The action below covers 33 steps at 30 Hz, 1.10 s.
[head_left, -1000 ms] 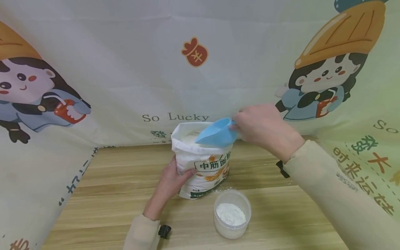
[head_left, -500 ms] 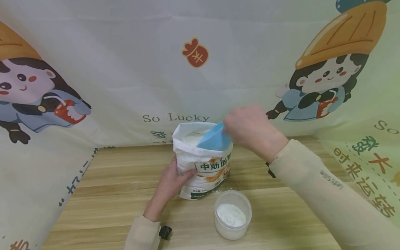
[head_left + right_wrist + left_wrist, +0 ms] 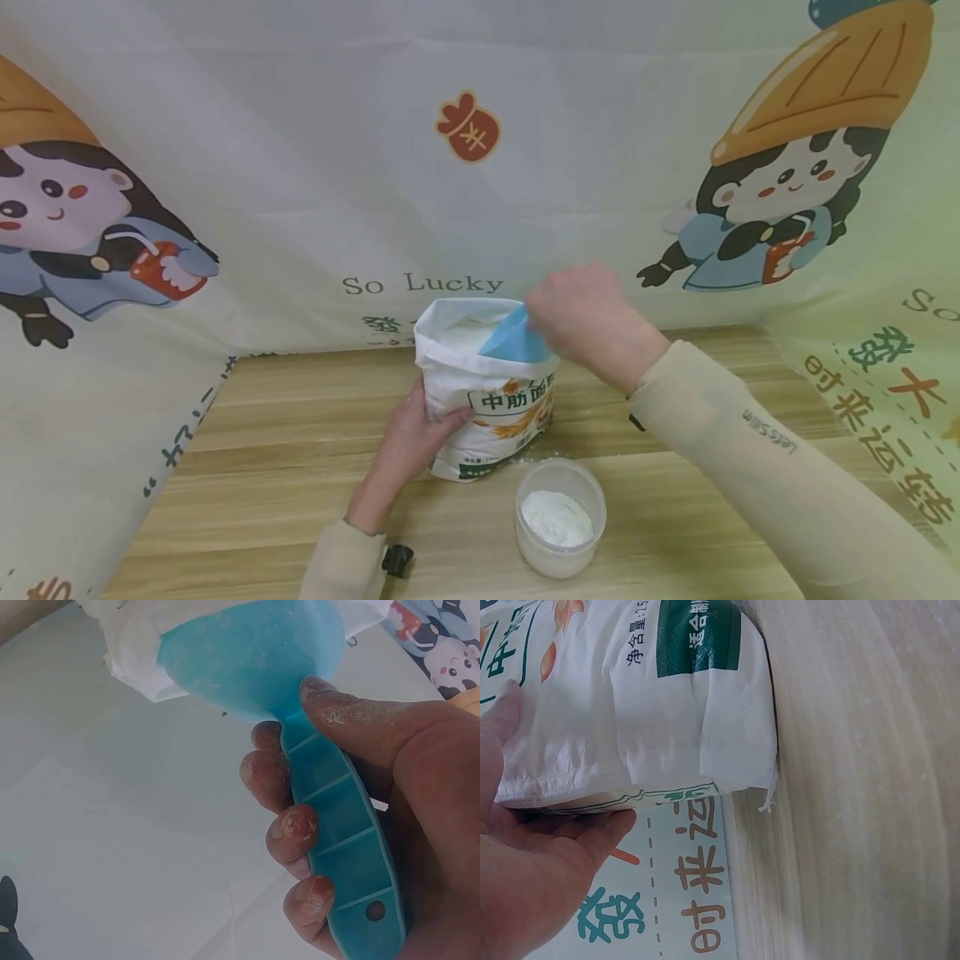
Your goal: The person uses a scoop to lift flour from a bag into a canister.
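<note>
A white flour bag [image 3: 457,392] stands upright on the wooden table, its top rolled back and white flour [image 3: 468,333] showing inside. My left hand [image 3: 412,429] grips the bag's left side, thumb across the printed front; the left wrist view shows its fingers [image 3: 611,832] along the bag's side edge. My right hand [image 3: 581,317] holds a blue scoop [image 3: 517,337] by its ribbed handle, fingers curled round it in the right wrist view. The scoop's bowl [image 3: 255,660] tilts down into the bag's mouth, its tip hidden. Powder dusts the right fingertips [image 3: 300,825].
A clear round plastic tub [image 3: 558,558] with flour in it stands in front of the bag, to its right. Spilled flour specks [image 3: 528,458] lie between them on the table [image 3: 285,467]. A printed cloth [image 3: 315,167] hangs behind and at both sides.
My right hand has moved left and slightly down, tipping the scoop so its bowl sinks deeper into the bag's mouth. The left hand keeps its hold, and the tub stays put.
</note>
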Each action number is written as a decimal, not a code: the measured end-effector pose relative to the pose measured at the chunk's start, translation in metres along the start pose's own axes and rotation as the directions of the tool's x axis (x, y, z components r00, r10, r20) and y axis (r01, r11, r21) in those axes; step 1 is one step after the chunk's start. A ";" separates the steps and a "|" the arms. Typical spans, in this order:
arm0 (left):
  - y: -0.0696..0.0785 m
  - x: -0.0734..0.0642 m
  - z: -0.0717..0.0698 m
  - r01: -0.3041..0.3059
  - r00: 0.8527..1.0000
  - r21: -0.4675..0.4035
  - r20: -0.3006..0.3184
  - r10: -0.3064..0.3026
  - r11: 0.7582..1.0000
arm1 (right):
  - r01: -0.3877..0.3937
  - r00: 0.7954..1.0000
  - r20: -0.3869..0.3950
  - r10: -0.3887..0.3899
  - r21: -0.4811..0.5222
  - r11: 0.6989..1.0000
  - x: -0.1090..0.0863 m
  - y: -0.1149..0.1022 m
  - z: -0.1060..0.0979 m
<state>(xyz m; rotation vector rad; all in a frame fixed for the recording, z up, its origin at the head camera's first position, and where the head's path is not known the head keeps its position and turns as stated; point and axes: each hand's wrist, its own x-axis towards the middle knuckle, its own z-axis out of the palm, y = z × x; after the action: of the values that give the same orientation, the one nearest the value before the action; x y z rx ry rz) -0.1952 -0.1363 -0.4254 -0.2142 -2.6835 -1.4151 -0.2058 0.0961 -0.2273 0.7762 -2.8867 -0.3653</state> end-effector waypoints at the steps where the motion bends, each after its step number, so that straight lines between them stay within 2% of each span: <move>1: 0.000 0.000 0.000 -0.001 1.000 0.000 0.001 0.001 1.000 | 0.005 1.000 -0.007 -0.005 -0.007 1.000 0.000 -0.001 0.001; 6: 0.001 -0.001 0.000 0.001 1.000 -0.005 0.004 -0.001 1.000 | 0.019 0.999 -0.041 -0.020 -0.032 0.999 0.002 -0.004 0.004; 14: 0.000 -0.002 -0.001 -0.007 1.000 0.003 0.006 0.007 1.000 | 0.026 0.998 -0.048 -0.028 -0.053 0.998 0.006 -0.008 0.010; 23: -0.001 -0.002 -0.001 -0.020 1.000 0.019 0.000 0.020 1.000 | 0.033 0.996 -0.078 -0.036 -0.031 0.999 0.009 -0.009 0.020; 33: -0.001 -0.003 -0.001 -0.037 0.999 -0.017 0.000 0.037 0.999 | 0.030 0.996 -0.089 -0.030 -0.001 1.000 0.012 -0.010 0.025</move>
<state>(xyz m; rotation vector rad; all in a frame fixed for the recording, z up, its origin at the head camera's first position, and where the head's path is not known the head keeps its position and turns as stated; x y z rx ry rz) -0.1923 -0.1379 -0.4257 -0.2633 -2.6544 -1.4275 -0.2157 0.0868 -0.2530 0.8159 -2.7951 -0.3245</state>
